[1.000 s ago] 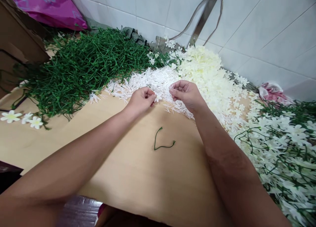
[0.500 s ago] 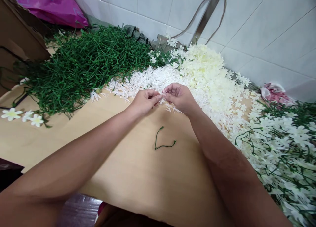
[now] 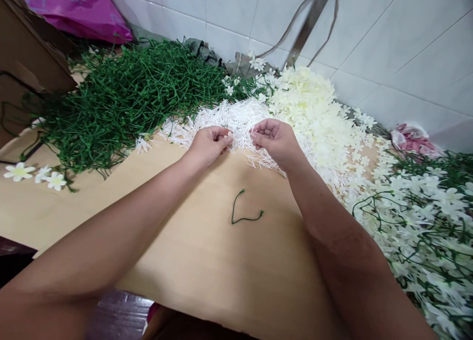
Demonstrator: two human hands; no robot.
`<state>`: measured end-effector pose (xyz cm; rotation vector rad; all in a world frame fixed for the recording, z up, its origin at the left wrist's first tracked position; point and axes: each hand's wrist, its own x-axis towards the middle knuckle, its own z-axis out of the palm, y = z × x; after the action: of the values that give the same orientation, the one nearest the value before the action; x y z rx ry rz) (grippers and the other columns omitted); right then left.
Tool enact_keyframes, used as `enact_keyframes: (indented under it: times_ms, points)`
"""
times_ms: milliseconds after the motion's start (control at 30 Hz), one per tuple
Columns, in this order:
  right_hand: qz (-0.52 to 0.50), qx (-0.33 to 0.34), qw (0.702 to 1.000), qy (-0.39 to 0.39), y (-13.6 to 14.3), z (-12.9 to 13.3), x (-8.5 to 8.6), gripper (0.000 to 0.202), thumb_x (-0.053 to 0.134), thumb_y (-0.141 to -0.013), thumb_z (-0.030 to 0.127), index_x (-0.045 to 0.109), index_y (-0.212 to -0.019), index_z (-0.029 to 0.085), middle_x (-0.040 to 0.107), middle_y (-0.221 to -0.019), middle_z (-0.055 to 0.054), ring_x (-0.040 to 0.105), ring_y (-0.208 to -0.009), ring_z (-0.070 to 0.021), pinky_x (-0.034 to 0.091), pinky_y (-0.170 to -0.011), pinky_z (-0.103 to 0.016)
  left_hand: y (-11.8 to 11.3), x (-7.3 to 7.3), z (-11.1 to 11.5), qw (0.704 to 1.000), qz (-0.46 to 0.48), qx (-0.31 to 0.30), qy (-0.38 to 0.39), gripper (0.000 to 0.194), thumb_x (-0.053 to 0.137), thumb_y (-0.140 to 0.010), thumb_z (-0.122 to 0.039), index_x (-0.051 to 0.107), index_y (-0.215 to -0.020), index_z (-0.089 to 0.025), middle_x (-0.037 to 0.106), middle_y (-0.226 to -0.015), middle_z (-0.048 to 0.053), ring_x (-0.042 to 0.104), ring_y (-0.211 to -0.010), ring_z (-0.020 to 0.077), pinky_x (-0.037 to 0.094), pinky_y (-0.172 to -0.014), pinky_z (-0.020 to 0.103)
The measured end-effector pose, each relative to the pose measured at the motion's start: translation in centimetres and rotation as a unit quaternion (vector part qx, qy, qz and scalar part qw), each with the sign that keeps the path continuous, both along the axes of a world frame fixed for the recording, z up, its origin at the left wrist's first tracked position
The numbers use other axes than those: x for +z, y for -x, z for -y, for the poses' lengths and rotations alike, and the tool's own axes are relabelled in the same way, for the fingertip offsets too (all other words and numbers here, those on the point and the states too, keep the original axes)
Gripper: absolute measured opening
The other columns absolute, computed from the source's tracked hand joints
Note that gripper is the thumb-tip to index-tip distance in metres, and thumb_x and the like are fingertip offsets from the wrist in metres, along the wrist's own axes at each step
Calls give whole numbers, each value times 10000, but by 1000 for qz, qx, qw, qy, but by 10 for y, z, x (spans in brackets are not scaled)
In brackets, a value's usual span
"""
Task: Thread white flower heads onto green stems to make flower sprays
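My left hand [image 3: 212, 144] is closed in a pinch on a small white piece [image 3: 229, 134] at its fingertips. A short way to the right, my right hand [image 3: 271, 137] is also pinched; something tiny and pale shows at its fingertips, too small to name. Both hands are over the near edge of a pile of thin white stamens [image 3: 242, 114]. White petal pieces [image 3: 308, 101] are heaped behind and right of my right hand. Below the hands, a bent green stem [image 3: 247, 219] lies alone on the cardboard [image 3: 207, 241].
A large heap of green stems [image 3: 136, 84] fills the back left. Three finished-looking white flowers [image 3: 19, 171] lie at the far left. Flowers on stems [image 3: 417, 217] pile up at the right. A pink bag [image 3: 81, 12] and a cardboard box [image 3: 31, 49] stand at the back left.
My hands were together at the fingertips and have moved apart, the left one to the left and the right one to the right. The green stem has not moved.
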<state>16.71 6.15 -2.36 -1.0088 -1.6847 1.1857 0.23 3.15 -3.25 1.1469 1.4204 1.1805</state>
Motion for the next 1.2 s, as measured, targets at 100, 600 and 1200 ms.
enact_keyframes:
  times_ms: [100, 600, 1200]
  points:
    - [-3, 10, 1000, 0, 7, 3, -4, 158, 673, -696, 208, 516, -707, 188, 555, -622, 18, 549, -594, -94, 475, -583, -263, -1, 0, 1, 1000, -18, -4, -20, 156, 591, -717, -66, 603, -864, -119, 437, -498, -76, 421, -473, 73, 331, -512, 215]
    - [23, -40, 993, -111, 17, 10, -13, 68, 597, -709, 139, 541, -718, 176, 550, -869, -33, 549, -814, -128, 495, -682, -280, 3, -6, 4, 982, 22, -123, -141, 283, 587, -698, -37, 597, -956, -153, 468, -634, -47, 444, -572, 74, 351, -562, 211]
    - [43, -39, 971, -233, 17, 9, -29, 72, 585, -781, 213, 521, -755, 192, 553, -904, -40, 538, -879, -145, 482, -624, -253, 7, -7, 2, 975, 89, -146, -142, 303, 636, -700, -75, 584, -985, -163, 489, -643, -50, 470, -561, 64, 422, -556, 194]
